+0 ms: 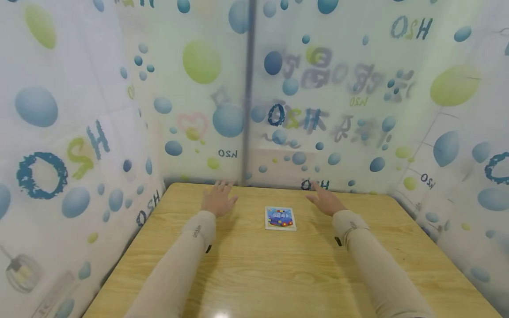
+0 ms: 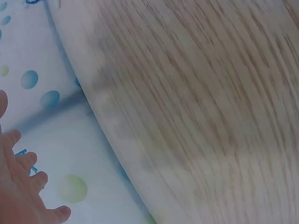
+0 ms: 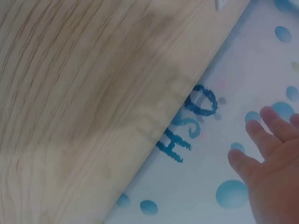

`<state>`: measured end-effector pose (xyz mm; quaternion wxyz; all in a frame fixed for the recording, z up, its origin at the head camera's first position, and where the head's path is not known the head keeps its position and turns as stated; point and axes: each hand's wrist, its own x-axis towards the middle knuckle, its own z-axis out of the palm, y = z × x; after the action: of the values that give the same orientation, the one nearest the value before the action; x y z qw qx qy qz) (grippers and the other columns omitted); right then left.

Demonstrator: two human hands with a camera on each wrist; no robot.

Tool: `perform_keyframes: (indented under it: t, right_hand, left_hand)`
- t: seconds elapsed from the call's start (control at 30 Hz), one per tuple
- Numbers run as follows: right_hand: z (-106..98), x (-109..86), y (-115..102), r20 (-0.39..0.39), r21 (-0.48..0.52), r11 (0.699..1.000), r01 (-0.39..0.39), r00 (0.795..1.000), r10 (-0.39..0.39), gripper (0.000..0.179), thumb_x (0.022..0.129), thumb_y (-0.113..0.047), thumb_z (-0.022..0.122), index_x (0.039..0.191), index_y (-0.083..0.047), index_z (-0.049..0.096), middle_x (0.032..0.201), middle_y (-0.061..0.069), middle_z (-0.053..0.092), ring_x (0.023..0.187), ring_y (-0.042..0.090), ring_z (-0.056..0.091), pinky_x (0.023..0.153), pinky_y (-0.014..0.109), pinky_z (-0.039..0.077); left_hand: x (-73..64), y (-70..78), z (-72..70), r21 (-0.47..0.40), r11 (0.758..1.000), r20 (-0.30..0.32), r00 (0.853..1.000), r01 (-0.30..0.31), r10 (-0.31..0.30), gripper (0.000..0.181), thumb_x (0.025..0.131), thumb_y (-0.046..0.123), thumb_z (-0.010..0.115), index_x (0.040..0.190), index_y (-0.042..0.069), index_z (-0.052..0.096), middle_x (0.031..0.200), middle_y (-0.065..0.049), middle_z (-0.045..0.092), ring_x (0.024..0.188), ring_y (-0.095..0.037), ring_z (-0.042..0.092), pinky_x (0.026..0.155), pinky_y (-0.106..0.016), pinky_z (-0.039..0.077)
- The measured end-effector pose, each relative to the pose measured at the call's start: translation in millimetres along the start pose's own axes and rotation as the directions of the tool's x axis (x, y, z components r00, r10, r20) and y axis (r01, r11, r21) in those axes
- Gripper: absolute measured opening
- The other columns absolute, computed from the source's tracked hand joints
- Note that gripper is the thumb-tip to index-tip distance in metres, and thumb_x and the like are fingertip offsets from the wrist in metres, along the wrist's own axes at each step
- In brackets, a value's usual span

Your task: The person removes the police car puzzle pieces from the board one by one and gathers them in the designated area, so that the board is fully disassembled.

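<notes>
A square picture puzzle (image 1: 280, 218) with a blue cartoon police car and a white border lies flat toward the back of the wooden table (image 1: 262, 274). To its left, my left hand (image 1: 218, 199) is stretched forward with fingers spread, holding nothing. On the other side my right hand (image 1: 327, 201) reaches forward too, its fingers extended and nothing in them. Both hands appear over the table's far part, apart from the puzzle. In the left wrist view the left hand (image 2: 23, 186) shows at the lower left; the right wrist view has the right hand (image 3: 275, 163) at the lower right.
A curtain (image 1: 203, 115) printed with blue and green dots and "H2O" lettering stands behind the table's far edge. Similar printed sheets hang at the left (image 1: 79, 132) and right (image 1: 469, 132). A grey vertical pole (image 1: 248, 88) shows at the back.
</notes>
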<state>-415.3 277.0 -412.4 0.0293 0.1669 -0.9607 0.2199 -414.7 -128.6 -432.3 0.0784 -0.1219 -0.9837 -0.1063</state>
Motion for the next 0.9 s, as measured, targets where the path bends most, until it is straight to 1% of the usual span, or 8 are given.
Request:
perform_keyframes:
  t: [0.07, 0.2, 0.3, 0.37, 0.53, 0.63, 0.8, 0.9]
  right_hand:
    - [2.6, 2.2, -3.7, 0.02, 0.021, 1.0, -0.015, 1.0, 0.015, 0.071, 0.108, -0.039, 0.047, 0.16, -0.001, 0.017, 0.157, 0.027, 0.035, 0.141, 0.049, 0.037, 0.114, 0.064, 0.03]
    - [9.7, 7.9, -9.0, 0.029, 0.055, 0.998, -0.009, 1.0, 0.008, 0.068, 0.107, -0.035, 0.052, 0.158, 0.0, 0.024, 0.157, 0.025, 0.037, 0.141, 0.046, 0.038, 0.115, 0.062, 0.03]
    - [18.3, 14.0, -9.8, 0.027, 0.042, 0.998, 0.042, 0.999, -0.043, 0.065, 0.104, -0.028, 0.06, 0.154, 0.004, 0.033, 0.154, 0.028, 0.04, 0.138, 0.048, 0.042, 0.113, 0.061, 0.033]
    - [25.7, 18.1, -8.3, 0.038, 0.035, 0.996, 0.077, 0.996, -0.078, 0.064, 0.101, -0.024, 0.065, 0.151, 0.006, 0.038, 0.152, 0.03, 0.042, 0.137, 0.049, 0.042, 0.113, 0.061, 0.034]
    - [45.9, 23.7, -2.7, 0.113, -0.01, 0.993, 0.121, 0.987, -0.119, 0.07, 0.092, -0.026, 0.076, 0.145, 0.009, 0.045, 0.147, 0.032, 0.044, 0.136, 0.049, 0.041, 0.113, 0.06, 0.034]
    - [55.5, 23.1, -1.5, 0.166, -0.037, 0.992, 0.118, 0.98, -0.11, 0.075, 0.088, -0.03, 0.08, 0.145, 0.006, 0.046, 0.146, 0.031, 0.044, 0.136, 0.049, 0.04, 0.114, 0.06, 0.033]
    - [68.3, 20.8, -0.3, 0.243, -0.071, 0.992, 0.102, 0.967, -0.082, 0.079, 0.088, -0.038, 0.079, 0.148, 0.001, 0.045, 0.149, 0.027, 0.042, 0.138, 0.047, 0.036, 0.115, 0.061, 0.03]
    - [72.8, 21.2, -0.5, 0.245, -0.099, 0.99, 0.104, 0.966, -0.077, 0.08, 0.088, -0.04, 0.079, 0.149, 0.0, 0.045, 0.149, 0.027, 0.042, 0.138, 0.047, 0.036, 0.115, 0.06, 0.03]
  left_hand:
    - [3.3, 3.8, 2.7, -0.009, 1.0, -0.001, 1.0, -0.004, 0.004, 0.065, 0.107, 0.052, 0.037, 0.162, 0.019, 0.026, 0.167, -0.013, 0.021, 0.153, -0.037, 0.018, 0.113, -0.074, 0.019]
    - [11.0, 12.1, 11.9, -0.024, 0.999, -0.008, 0.999, -0.034, 0.033, 0.063, 0.106, 0.05, 0.044, 0.159, 0.017, 0.034, 0.162, -0.013, 0.033, 0.147, -0.036, 0.034, 0.111, -0.065, 0.035]
    - [16.2, 19.7, 20.1, -0.04, 0.997, -0.01, 0.998, -0.062, 0.062, 0.059, 0.104, 0.046, 0.051, 0.153, 0.013, 0.044, 0.155, -0.013, 0.045, 0.139, -0.037, 0.045, 0.105, -0.06, 0.044]
    - [18.9, 25.8, 25.1, -0.053, 0.996, 0.002, 0.997, -0.077, 0.077, 0.056, 0.104, 0.045, 0.054, 0.149, 0.012, 0.049, 0.151, -0.013, 0.05, 0.136, -0.036, 0.048, 0.103, -0.06, 0.046]
    - [24.5, 44.9, 34.3, -0.065, 0.992, 0.055, 0.992, -0.112, 0.116, 0.051, 0.102, 0.046, 0.059, 0.142, 0.013, 0.057, 0.146, -0.011, 0.055, 0.133, -0.033, 0.052, 0.103, -0.055, 0.048]
    - [28.2, 56.0, 38.5, -0.072, 0.988, 0.07, 0.988, -0.135, 0.14, 0.05, 0.1, 0.046, 0.061, 0.139, 0.013, 0.059, 0.145, -0.011, 0.056, 0.132, -0.032, 0.053, 0.104, -0.053, 0.048]
    - [32.5, 70.2, 46.8, -0.077, 0.987, 0.103, 0.983, -0.144, 0.152, 0.043, 0.1, 0.039, 0.064, 0.136, 0.016, 0.061, 0.142, -0.01, 0.058, 0.129, -0.03, 0.056, 0.101, -0.051, 0.05]
    - [35.3, 75.8, 53.2, -0.055, 0.986, 0.123, 0.979, -0.158, 0.164, 0.039, 0.1, 0.036, 0.064, 0.135, 0.017, 0.062, 0.136, -0.008, 0.062, 0.122, -0.027, 0.06, 0.097, -0.048, 0.053]
